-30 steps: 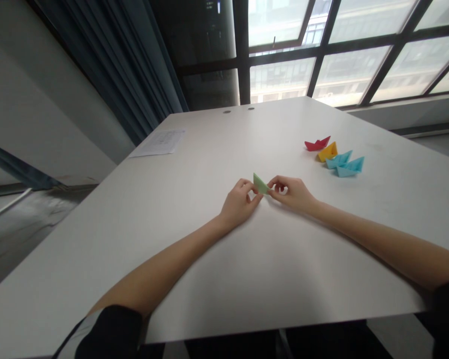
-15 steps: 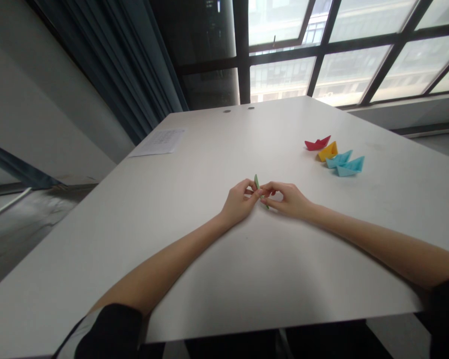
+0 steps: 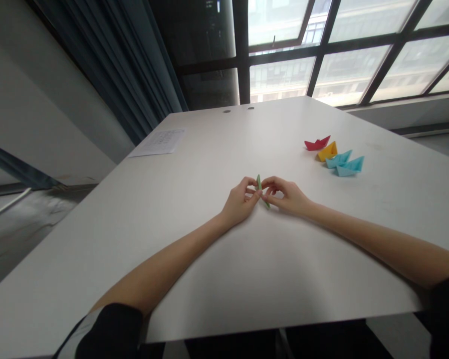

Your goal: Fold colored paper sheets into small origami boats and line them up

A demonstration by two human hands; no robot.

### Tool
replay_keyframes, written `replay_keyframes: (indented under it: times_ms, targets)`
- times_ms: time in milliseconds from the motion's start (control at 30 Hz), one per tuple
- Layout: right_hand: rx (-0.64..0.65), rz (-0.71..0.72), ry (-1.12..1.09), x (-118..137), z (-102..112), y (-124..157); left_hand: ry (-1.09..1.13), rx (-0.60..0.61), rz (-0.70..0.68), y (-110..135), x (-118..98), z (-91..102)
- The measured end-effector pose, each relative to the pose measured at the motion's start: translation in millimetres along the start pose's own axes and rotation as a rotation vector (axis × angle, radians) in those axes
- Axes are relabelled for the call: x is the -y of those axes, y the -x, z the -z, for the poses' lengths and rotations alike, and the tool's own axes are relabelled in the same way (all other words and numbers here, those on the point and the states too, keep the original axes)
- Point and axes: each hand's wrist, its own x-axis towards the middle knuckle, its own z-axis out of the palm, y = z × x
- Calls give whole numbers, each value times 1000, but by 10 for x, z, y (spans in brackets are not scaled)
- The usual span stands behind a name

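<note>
Both my hands meet at the middle of the white table [image 3: 194,259]. Between them stands a small folded green paper [image 3: 261,188], seen nearly edge-on. My left hand [image 3: 240,202] pinches it from the left with thumb and fingertips. My right hand [image 3: 289,197] pinches it from the right, its fingers curled over the paper's top edge. Both wrists rest on the tabletop.
A row of folded paper boats lies at the right: a red boat [image 3: 316,144], a yellow boat [image 3: 328,151] and two light blue boats [image 3: 344,163]. A printed sheet [image 3: 159,142] lies at the far left corner. Dark curtains and large windows stand behind the table.
The green paper lay flat as a triangle between my fingers a second ago. It has since been turned up on edge, and both hands have closed in tighter around it.
</note>
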Motion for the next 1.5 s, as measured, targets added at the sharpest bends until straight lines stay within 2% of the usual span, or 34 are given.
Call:
replay_keyframes:
  times_ms: [267,633,867,1200,1367,1500]
  targets:
    - [12,-23,-80,-34,1,1,55,-10,-3,-4,11,-1]
    - [-68,-35,-48,-82,8,-13,-10,5,-3,3,30,11]
    - [3,-45,31,-165,35,-17,-206,20,-92,-35,137,78]
    - [152,202,374,-244,77,-17,-603,208,-261,-17,150,129]
    - [157,211,394,-232,87,-15,-729,206,-299,2,100,99]
    - [140,211,404,-209,68,-30,-791,164,-265,-6,66,58]
